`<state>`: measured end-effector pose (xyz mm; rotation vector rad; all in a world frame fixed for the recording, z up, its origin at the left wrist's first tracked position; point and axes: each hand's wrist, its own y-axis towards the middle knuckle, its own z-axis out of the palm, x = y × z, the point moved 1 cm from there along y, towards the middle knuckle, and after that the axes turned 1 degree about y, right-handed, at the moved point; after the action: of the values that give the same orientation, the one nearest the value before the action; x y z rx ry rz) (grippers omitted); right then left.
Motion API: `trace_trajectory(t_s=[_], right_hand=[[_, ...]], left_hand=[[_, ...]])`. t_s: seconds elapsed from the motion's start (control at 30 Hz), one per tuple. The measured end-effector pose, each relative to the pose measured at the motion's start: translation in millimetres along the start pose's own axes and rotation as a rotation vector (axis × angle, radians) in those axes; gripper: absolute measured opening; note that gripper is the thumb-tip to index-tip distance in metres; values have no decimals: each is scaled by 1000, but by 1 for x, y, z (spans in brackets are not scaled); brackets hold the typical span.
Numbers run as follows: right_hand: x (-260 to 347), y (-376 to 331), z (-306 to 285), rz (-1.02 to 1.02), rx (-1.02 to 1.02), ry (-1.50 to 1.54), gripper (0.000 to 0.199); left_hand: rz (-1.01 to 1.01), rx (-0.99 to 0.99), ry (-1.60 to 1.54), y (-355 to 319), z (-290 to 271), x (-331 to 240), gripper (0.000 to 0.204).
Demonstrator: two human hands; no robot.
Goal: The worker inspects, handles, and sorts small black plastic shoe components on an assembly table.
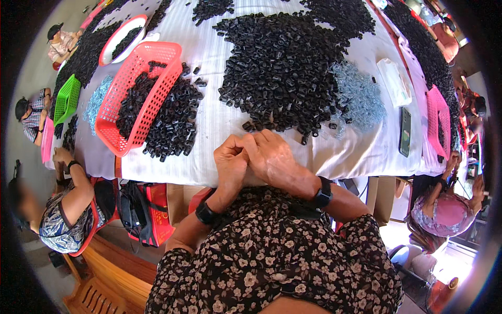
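Small black plastic pieces [280,68] lie in a big heap just past both hands, on the white cloth [219,120]. The left hand [231,159] and right hand [272,157] press together at the near edge of the table, fingers curled tight; what they pinch is hidden. A bare strip of cloth lies beside the left hand. Farther left, a red basket [138,97] holds more black pieces, and some spill beside it. A dark phone [405,132] lies off to the right.

Bright daylight floods the white table cover [219,120], with overexposed glare at the lower right. Fisheye distortion bends the edges, and a dark vignette rings the otherwise sharp frame.
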<state>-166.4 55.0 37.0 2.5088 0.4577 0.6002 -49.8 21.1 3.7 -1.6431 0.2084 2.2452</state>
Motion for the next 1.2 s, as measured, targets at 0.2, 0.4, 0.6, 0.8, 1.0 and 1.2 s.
trace_trajectory(t_s=[0.2, 0.4, 0.6, 0.8, 1.0, 1.2], right_hand=[[-5, -4, 1, 30, 11, 96, 33], [-12, -11, -22, 192, -18, 295, 30], [-45, -54, -58, 429, -95, 168, 18], [-64, -93, -77, 745, -112, -143, 14], [-64, -98, -66, 725, -75, -256, 12], [-63, -97, -65, 785, -137, -219, 9]], left_hand=[[5, 4, 29, 3, 0, 1, 14], [-36, 33, 9, 7, -3, 2, 8], [-8, 40, -69, 11, -17, 6, 6], [31, 57, -81, 12, -19, 8, 5], [26, 46, -33, 11, -17, 7, 5], [21, 55, 74, 14, -23, -4, 5]])
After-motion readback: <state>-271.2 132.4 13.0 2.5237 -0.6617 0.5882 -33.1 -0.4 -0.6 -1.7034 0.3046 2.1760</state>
